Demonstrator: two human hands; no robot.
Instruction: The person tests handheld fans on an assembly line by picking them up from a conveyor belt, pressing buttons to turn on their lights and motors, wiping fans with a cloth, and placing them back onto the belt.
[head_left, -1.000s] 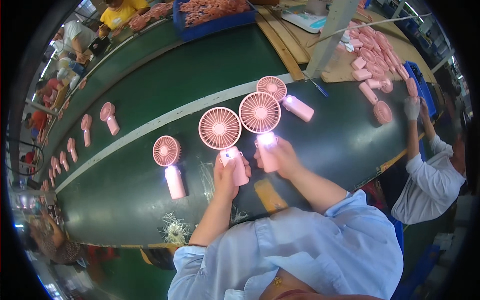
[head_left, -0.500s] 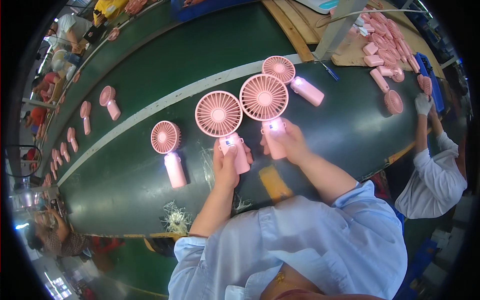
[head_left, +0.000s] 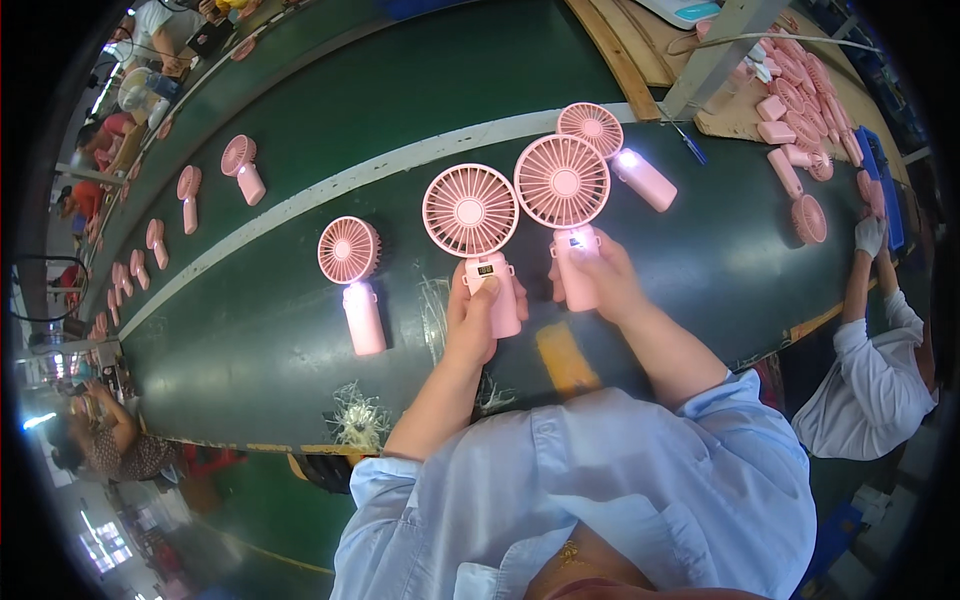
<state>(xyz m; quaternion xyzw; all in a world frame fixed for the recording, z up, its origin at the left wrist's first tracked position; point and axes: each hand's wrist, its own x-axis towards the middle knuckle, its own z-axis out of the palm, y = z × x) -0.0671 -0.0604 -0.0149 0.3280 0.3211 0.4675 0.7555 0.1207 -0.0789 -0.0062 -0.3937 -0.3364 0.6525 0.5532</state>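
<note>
I count four pink fans within the person's reach: two in the hands and two lying on the green table (head_left: 250, 390), both with a bright light at the neck. The left hand (head_left: 478, 312) is wrapped round the handle of one fan (head_left: 470, 212), thumb on its front; the right hand (head_left: 610, 280) grips a second fan (head_left: 563, 182), and both are held over the table. Each has a round, spoked grille with a hub above a short handle with little side lugs; the left one shows a small dark display, while the right one glows there. One lit fan (head_left: 364, 318) lies to the left, another (head_left: 648, 180) behind the right-hand one. At least six more (the farthest blur together) line up beyond the white strip (head_left: 370, 178).
</note>
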